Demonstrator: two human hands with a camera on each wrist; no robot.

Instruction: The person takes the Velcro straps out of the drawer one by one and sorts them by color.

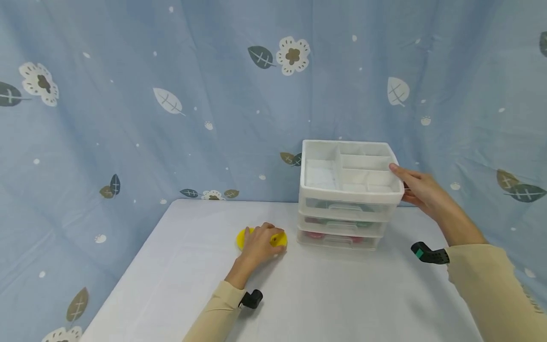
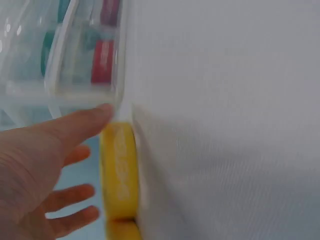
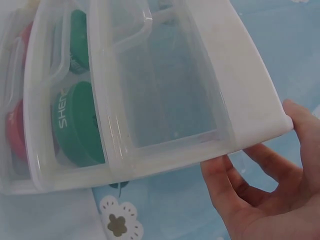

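A white plastic drawer unit (image 1: pixel 350 195) with clear drawers stands at the table's back right. My right hand (image 1: pixel 420 192) grips its upper right edge, thumb at the rim and fingers against the side, as the right wrist view also shows. Left of the unit, my left hand (image 1: pixel 258 244) is over two yellow rolls (image 1: pixel 279 239) that look like electrical tape. In the left wrist view one lettered yellow roll (image 2: pixel 120 170) stands out below the thumb, with part of a second yellow roll (image 2: pixel 124 231) beyond. The left fingers are loosely bent beside them, without a visible grip.
Green rolls (image 3: pixel 79 122) lie in the middle drawer and red rolls (image 3: pixel 19 127) in the bottom one. The top of the unit is a divided tray (image 1: pixel 320 173). A white cloth covers the table (image 1: pixel 179 266); a blue patterned curtain (image 1: pixel 222 109) hangs behind.
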